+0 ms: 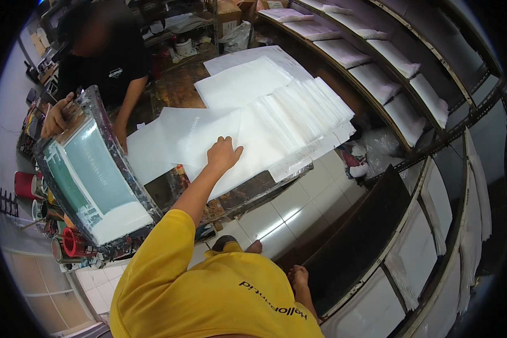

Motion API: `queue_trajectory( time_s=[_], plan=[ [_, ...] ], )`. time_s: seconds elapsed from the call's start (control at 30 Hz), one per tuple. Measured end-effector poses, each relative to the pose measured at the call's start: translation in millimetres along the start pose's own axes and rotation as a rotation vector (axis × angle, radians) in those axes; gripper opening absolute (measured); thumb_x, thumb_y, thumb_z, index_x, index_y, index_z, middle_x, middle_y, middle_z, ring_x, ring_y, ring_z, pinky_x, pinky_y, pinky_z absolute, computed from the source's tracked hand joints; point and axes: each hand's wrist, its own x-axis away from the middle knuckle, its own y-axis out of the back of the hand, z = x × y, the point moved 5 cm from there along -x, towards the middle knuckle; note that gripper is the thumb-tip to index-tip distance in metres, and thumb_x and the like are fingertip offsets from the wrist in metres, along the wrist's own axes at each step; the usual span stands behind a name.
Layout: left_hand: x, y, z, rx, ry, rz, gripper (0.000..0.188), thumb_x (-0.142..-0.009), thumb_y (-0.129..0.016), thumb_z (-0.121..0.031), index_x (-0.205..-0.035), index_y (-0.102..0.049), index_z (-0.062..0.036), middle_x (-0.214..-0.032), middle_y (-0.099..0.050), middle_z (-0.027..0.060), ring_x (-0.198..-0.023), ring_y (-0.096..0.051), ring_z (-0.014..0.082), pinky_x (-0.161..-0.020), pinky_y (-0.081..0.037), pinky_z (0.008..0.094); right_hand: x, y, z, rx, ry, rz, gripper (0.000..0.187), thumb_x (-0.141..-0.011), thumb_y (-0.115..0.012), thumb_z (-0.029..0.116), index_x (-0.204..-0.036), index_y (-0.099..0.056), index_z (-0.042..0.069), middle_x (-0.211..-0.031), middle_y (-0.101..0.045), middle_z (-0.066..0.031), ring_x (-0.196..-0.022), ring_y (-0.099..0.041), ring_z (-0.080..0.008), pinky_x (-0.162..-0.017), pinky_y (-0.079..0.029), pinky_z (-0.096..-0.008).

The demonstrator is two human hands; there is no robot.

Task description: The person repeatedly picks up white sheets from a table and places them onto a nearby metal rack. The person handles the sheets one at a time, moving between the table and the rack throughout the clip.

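Note:
My left hand reaches over the table, palm down, with its thumb held away from the curved fingers. It rests at the edge of a translucent sheet that bears pale lettering, and I see no pinch on it. Below that sheet and to its left lies another pale sheet. Just right of the hand is a fanned stack of translucent sheets. My right hand hangs low beside my body, its fingers loosely curled with nothing visible in them.
A person across the table holds up a tilted printing screen with a stained frame. Paint cans stand below it. Drying racks loaded with sheets line the right side, near a dark board. White tiles cover the floor.

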Motion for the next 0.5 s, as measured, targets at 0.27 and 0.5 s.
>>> queue_trajectory(
  time_s=[0.27,0.5],
  plan=[
    [-32,-39,14,-0.066,-0.035,0.183,0.027,-0.083,-0.054,-0.016,-0.101,-0.065,0.0015,-0.101,-0.067,0.0262,-0.093,-0.067,0.0404,-0.084,-0.054,0.0486,6,12,-16,-0.114,0.044,-0.036,0.016,-0.096,-0.057,0.021,-0.103,-0.060,0.007,-0.081,-0.062,-0.0052,-0.065,-0.059,-0.0155,-0.053,-0.044,-0.0286],
    [47,-12,-37,0.176,-0.353,0.093,0.019,-0.087,-0.055,-0.020,-0.087,-0.057,-0.0009,-0.072,-0.064,0.0238,-0.071,-0.063,0.0449,-0.068,-0.050,0.0546,83,-58,59,-0.254,0.251,0.082,0.029,-0.095,-0.064,0.035,-0.110,-0.058,0.011,-0.084,-0.060,-0.0032,-0.069,-0.058,-0.0134,-0.056,-0.045,-0.0257]
  ],
)
